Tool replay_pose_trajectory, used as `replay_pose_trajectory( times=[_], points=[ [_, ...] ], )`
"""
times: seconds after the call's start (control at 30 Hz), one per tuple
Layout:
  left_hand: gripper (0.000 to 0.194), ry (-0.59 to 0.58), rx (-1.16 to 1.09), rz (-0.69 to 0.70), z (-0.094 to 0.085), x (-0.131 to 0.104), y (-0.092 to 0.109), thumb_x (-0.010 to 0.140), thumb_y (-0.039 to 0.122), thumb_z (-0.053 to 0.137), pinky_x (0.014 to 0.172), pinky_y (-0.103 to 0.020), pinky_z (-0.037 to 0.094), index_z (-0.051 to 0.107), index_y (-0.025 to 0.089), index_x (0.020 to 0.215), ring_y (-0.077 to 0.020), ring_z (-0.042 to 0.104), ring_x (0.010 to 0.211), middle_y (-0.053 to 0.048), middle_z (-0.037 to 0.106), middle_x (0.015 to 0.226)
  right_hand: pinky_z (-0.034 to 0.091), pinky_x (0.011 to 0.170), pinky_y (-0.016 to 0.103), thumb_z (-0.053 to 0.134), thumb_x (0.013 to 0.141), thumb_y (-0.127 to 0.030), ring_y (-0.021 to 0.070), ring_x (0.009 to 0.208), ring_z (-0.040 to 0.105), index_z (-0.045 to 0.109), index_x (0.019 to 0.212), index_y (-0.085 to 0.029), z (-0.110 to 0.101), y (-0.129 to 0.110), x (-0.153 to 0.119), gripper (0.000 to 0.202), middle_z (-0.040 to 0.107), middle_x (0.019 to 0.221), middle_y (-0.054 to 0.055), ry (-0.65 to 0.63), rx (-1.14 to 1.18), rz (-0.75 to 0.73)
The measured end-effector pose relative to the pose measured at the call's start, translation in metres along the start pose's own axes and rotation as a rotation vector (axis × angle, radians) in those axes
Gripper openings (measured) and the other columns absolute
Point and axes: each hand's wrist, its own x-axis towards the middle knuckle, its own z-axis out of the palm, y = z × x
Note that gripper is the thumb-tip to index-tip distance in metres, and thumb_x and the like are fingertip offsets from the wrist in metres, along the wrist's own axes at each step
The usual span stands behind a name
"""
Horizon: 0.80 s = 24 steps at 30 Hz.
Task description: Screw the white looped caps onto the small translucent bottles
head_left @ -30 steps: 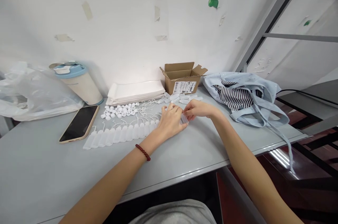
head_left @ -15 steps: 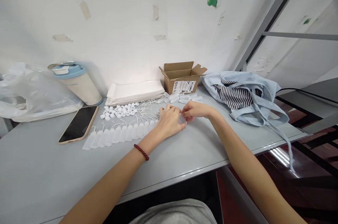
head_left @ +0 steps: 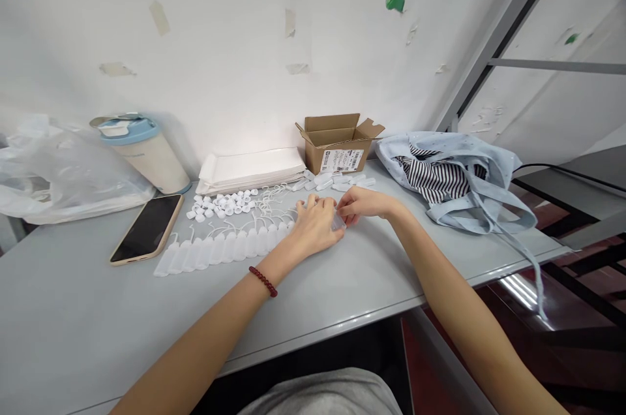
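Observation:
My left hand (head_left: pixel 315 224) lies over the right end of a row of small translucent plastic tubes (head_left: pixel 215 249), its fingers bent down onto them and its thumb along the near side. A translucent tube (head_left: pixel 337 222) shows between my two hands. Against its right side my right hand (head_left: pixel 359 204) has its fingers pinched together; the fingertips are partly hidden. Thin white cords (head_left: pixel 235 226) stick out of the tubes' far ends. Behind the row lie a pile of white caps (head_left: pixel 222 204) and a tangle of loose cords (head_left: pixel 268 198).
Several loose translucent tubes (head_left: pixel 337 181) lie before an open cardboard box (head_left: pixel 317 155). Left of it are a stack of white sheets or trays (head_left: pixel 252 167), a phone (head_left: pixel 147 229), a tumbler (head_left: pixel 154 157) and a plastic bag (head_left: pixel 63 173). A blue cloth bag (head_left: pixel 450 147) lies at right.
Almost nothing differs. Both hands keep their places at the right end of the row, and the whole view has shifted very slightly.

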Motion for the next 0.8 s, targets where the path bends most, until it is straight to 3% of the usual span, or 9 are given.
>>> replay_pose_trajectory(
  times=[0.8],
  points=[
    [0.033,0.007,0.076,0.048,-0.0047,-0.0073,0.0004,0.083,0.039,0.057,0.089,-0.050,0.036,0.050,0.017,0.107,-0.0341,0.045,0.113,-0.015,0.061,0.116,0.055,0.063,0.025,0.059,0.075,-0.014,0.0163,0.066,0.067,0.067,0.070,-0.013,-0.0038,0.0027,-0.0012,0.010,0.069,0.066,0.004,0.015,-0.005,-0.002]
  ],
)
